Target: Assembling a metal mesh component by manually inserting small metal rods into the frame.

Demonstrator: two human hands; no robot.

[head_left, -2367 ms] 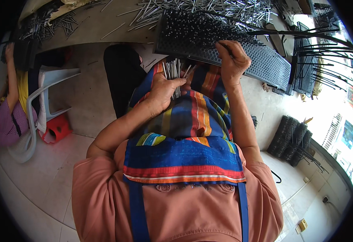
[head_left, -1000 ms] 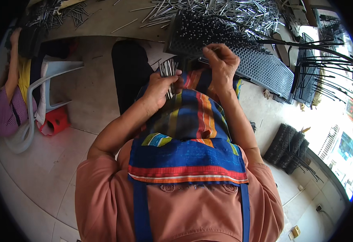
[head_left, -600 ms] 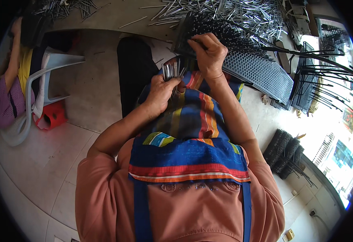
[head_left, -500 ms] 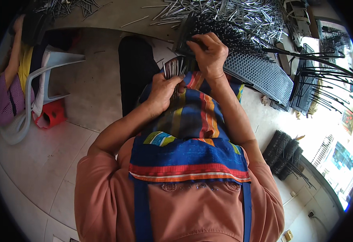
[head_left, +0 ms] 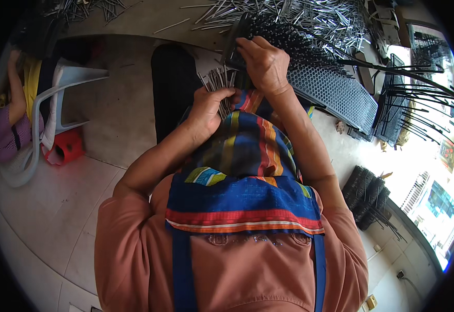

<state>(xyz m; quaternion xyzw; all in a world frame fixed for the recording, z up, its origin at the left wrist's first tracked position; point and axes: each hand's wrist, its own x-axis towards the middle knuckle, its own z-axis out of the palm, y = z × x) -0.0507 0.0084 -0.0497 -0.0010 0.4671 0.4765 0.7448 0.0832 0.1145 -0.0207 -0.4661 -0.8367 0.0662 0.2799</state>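
My left hand (head_left: 210,107) is closed around a bundle of thin metal pins (head_left: 219,82) that fan upward above my striped lap cloth (head_left: 248,151). My right hand (head_left: 262,63) rests on the near left end of a grey perforated tray (head_left: 331,93), its fingers pinched at the pins standing in the tray's holes. Whether it holds a pin is hidden by the fingers. The tray's left part is packed with upright pins (head_left: 284,39); its right part shows bare holes.
Loose metal pins (head_left: 310,15) lie in a heap on the table behind the tray. Black wire racks (head_left: 414,88) stand at the right, dark filled bundles (head_left: 367,195) below them. Another person (head_left: 9,125) sits at the far left by a white plastic chair (head_left: 61,99) and a red stool (head_left: 66,148).
My right hand has slid left along the tray, from its middle to its near left end beside the bundle. My left hand has kept its hold on the pins.
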